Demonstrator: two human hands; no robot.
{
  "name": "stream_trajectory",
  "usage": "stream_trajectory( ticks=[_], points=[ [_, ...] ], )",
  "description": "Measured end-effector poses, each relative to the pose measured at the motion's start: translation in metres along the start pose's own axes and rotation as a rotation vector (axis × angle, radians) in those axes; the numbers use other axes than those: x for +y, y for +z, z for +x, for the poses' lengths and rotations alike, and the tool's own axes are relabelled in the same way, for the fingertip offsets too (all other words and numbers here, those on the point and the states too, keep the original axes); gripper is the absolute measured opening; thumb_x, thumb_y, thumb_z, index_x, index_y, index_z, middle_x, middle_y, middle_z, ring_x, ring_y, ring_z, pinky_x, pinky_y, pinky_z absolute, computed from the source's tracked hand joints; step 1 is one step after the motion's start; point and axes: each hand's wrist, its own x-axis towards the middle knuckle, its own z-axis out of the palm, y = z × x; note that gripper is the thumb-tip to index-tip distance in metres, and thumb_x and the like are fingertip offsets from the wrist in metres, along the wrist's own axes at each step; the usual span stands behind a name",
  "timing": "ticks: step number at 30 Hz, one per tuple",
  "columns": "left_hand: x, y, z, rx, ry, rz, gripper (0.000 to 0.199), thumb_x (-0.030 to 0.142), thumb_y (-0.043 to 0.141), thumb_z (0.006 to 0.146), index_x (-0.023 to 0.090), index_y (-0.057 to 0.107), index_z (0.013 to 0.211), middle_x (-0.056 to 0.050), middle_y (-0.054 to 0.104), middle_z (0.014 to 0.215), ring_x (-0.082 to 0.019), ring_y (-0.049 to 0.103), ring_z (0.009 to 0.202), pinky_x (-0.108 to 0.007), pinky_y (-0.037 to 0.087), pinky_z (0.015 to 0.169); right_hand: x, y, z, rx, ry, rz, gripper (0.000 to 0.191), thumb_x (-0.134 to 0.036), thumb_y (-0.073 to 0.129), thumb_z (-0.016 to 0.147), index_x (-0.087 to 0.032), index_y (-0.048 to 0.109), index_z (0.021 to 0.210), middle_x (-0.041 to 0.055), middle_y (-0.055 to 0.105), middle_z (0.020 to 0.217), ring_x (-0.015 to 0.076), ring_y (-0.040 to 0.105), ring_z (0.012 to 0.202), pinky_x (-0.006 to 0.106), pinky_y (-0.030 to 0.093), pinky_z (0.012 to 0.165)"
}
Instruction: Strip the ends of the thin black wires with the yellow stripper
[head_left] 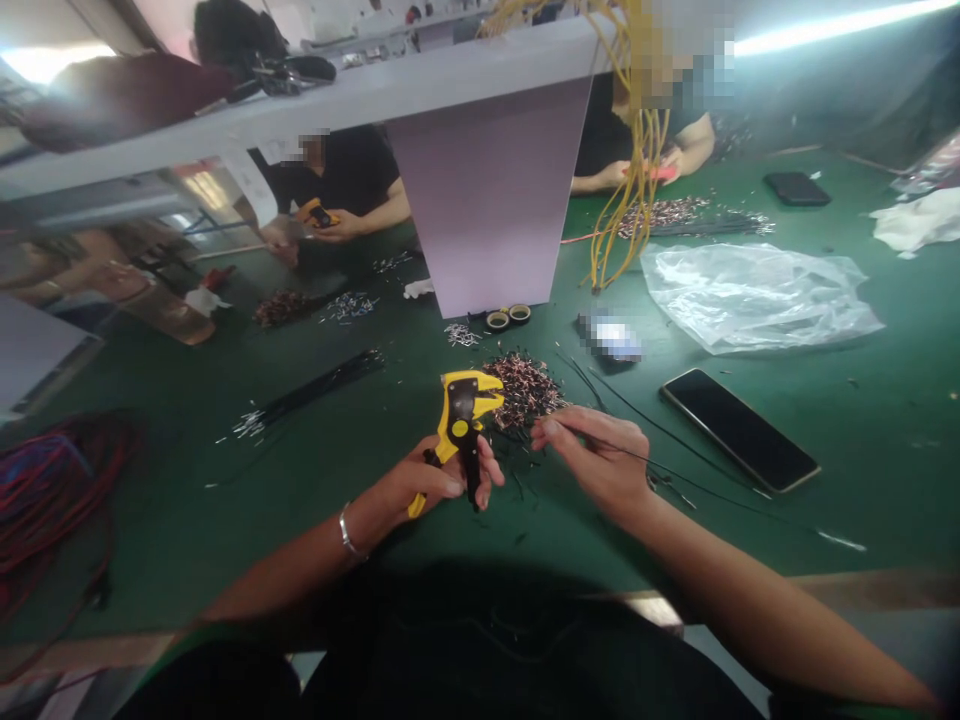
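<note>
My left hand (442, 475) is wrapped round the handles of a yellow and black wire stripper (461, 415), whose jaws point right. Just right of it, my right hand (592, 450) pinches a thin black wire (705, 487) that trails off to the right and ends in a pale tip. Behind both hands lies a heap of small copper-coloured and black pieces (525, 385) on the green table (300, 540). More black wires (652, 425) rest beside my right hand. The jaws stand close to the heap's left edge.
A black phone (739, 428) and a clear plastic bag (757, 295) lie to the right. At left are a black wire bundle (315, 390) and red cables (56, 500). Two tape rolls (508, 318) sit by an upright panel (495, 200). Other people work across the table; yellow wires (637, 190) hang down.
</note>
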Motion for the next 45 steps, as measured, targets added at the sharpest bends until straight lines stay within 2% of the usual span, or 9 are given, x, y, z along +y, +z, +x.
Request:
stream_trajectory(
  ticks=[8, 12, 22, 27, 32, 35, 39, 45],
  points=[
    [-0.003, 0.002, 0.000, -0.011, 0.010, -0.002, 0.048, 0.017, 0.069, 0.061, 0.013, 0.064, 0.108, -0.016, 0.071, 0.099, -0.025, 0.064, 0.075, -0.043, 0.049, 0.075, 0.004, 0.008, -0.006, -0.055, -0.199, -0.081, 0.018, -0.012, 0.061, 0.084, -0.021, 0.073, 0.075, 0.0045, 0.070, 0.062, 0.0161, 0.064, 0.053, 0.029, 0.053, 0.051],
    [-0.004, 0.006, 0.000, -0.009, -0.004, 0.031, 0.048, 0.018, 0.074, 0.062, 0.013, 0.064, 0.109, -0.016, 0.071, 0.101, -0.025, 0.064, 0.078, -0.043, 0.048, 0.077, 0.006, 0.010, -0.007, -0.072, -0.270, -0.092, 0.018, -0.011, 0.059, 0.085, -0.021, 0.073, 0.079, 0.0059, 0.073, 0.068, 0.0171, 0.067, 0.057, 0.028, 0.054, 0.053],
    [0.001, 0.017, 0.001, 0.020, -0.018, 0.067, 0.039, 0.021, 0.077, 0.063, 0.013, 0.066, 0.100, -0.011, 0.071, 0.089, -0.022, 0.063, 0.072, -0.038, 0.048, 0.073, 0.009, 0.014, -0.016, -0.240, -0.359, -0.143, 0.018, -0.013, 0.058, 0.088, -0.021, 0.073, 0.084, 0.0069, 0.075, 0.073, 0.0194, 0.070, 0.064, 0.032, 0.058, 0.058],
    [-0.003, 0.012, 0.000, -0.002, -0.008, 0.061, 0.035, 0.020, 0.074, 0.066, 0.013, 0.066, 0.099, -0.012, 0.069, 0.090, -0.023, 0.065, 0.076, -0.039, 0.049, 0.075, 0.006, 0.013, -0.014, -0.198, -0.434, -0.184, 0.019, -0.010, 0.057, 0.088, -0.019, 0.073, 0.087, 0.0084, 0.076, 0.074, 0.0197, 0.070, 0.062, 0.033, 0.058, 0.057],
    [-0.003, 0.013, 0.000, -0.001, -0.010, 0.087, 0.032, 0.023, 0.075, 0.065, 0.013, 0.067, 0.094, -0.011, 0.069, 0.087, -0.024, 0.065, 0.077, -0.040, 0.049, 0.076, 0.008, 0.013, -0.015, -0.209, -0.441, -0.218, 0.019, -0.012, 0.057, 0.089, -0.020, 0.073, 0.085, 0.0070, 0.075, 0.073, 0.0189, 0.069, 0.062, 0.032, 0.057, 0.057],
    [-0.002, 0.014, 0.000, -0.005, -0.032, 0.102, 0.034, 0.022, 0.075, 0.065, 0.013, 0.066, 0.097, -0.012, 0.069, 0.089, -0.023, 0.064, 0.076, -0.039, 0.050, 0.075, 0.009, 0.014, -0.017, -0.207, -0.449, -0.200, 0.018, -0.010, 0.057, 0.089, -0.019, 0.073, 0.085, 0.0077, 0.075, 0.074, 0.0191, 0.069, 0.063, 0.032, 0.057, 0.058],
    [-0.004, 0.012, -0.001, 0.019, -0.037, 0.113, 0.039, 0.020, 0.076, 0.067, 0.013, 0.064, 0.103, -0.011, 0.068, 0.089, -0.023, 0.064, 0.078, -0.038, 0.051, 0.075, 0.010, 0.016, -0.017, -0.219, -0.450, -0.197, 0.017, -0.010, 0.058, 0.089, -0.019, 0.072, 0.084, 0.0073, 0.075, 0.075, 0.0181, 0.068, 0.063, 0.031, 0.056, 0.058],
    [-0.001, 0.017, -0.001, 0.072, -0.017, 0.210, 0.035, 0.020, 0.077, 0.067, 0.012, 0.063, 0.098, -0.006, 0.066, 0.081, -0.020, 0.064, 0.074, -0.034, 0.050, 0.074, 0.010, 0.018, -0.017, -0.181, -0.514, -0.189, 0.016, -0.009, 0.058, 0.090, -0.016, 0.068, 0.080, 0.0066, 0.073, 0.069, 0.0162, 0.067, 0.059, 0.028, 0.055, 0.056]
  ],
)
